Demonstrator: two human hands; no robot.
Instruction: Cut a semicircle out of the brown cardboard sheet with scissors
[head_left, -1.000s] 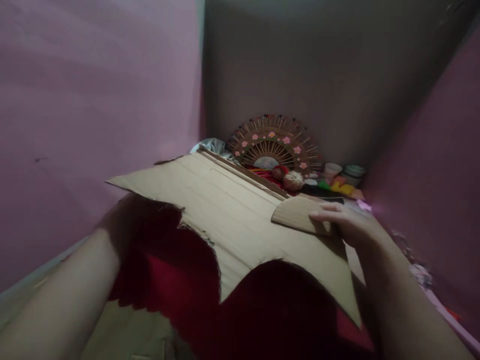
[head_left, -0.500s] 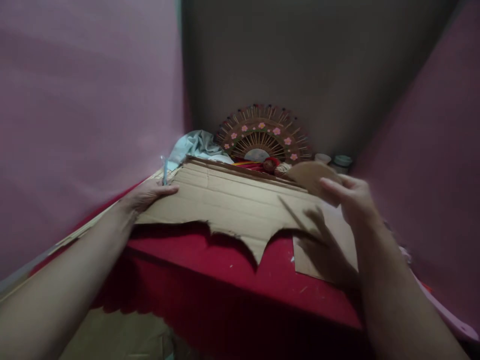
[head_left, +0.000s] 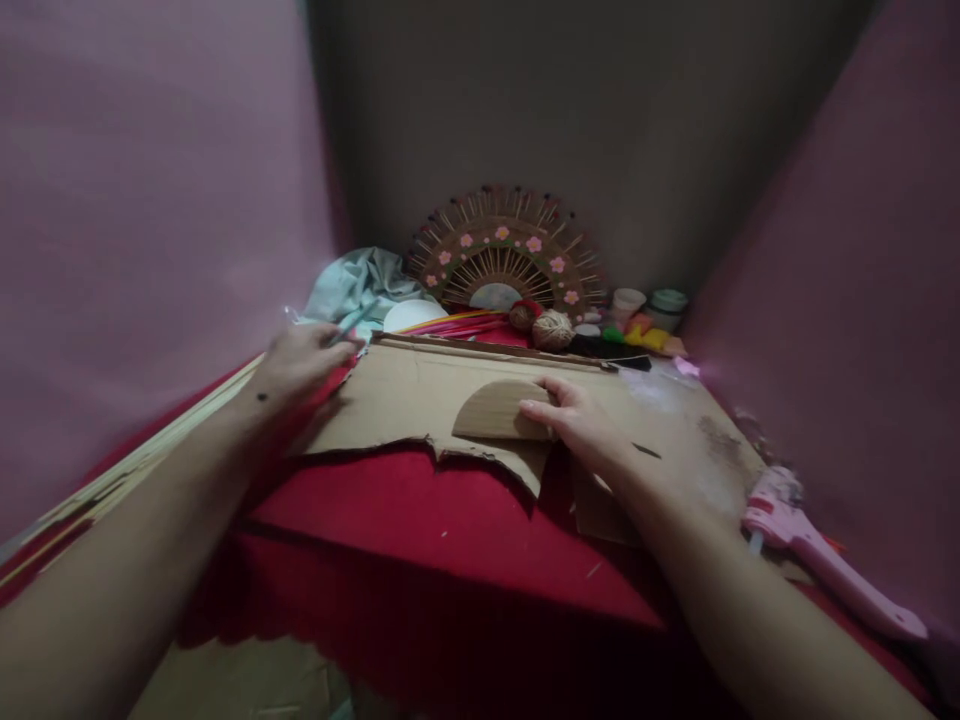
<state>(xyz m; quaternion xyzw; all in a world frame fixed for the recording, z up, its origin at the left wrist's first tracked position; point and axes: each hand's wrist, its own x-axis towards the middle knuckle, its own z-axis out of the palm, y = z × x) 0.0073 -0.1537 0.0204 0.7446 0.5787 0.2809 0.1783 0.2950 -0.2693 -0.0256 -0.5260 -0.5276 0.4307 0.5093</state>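
Note:
A half-round cardboard piece is pinched between the thumb and fingers of my right hand. It lies on or just over a larger cardboard sheet whose near edge is cut in ragged curves. At the sheet's left end is my left hand, its fingers closed around a thin light-blue pen that points up and to the right. The fingertips of that hand are partly blurred.
A red cloth covers the table. Behind stand a flower-painted fan, yarn balls and lidded tubs. A pink glue gun lies at right, thin wooden sticks at left.
My right hand has brought the half-round piece down and left onto the sheet. My left hand has let go of the sheet's left end and now grips the pen. The view has shifted slightly.

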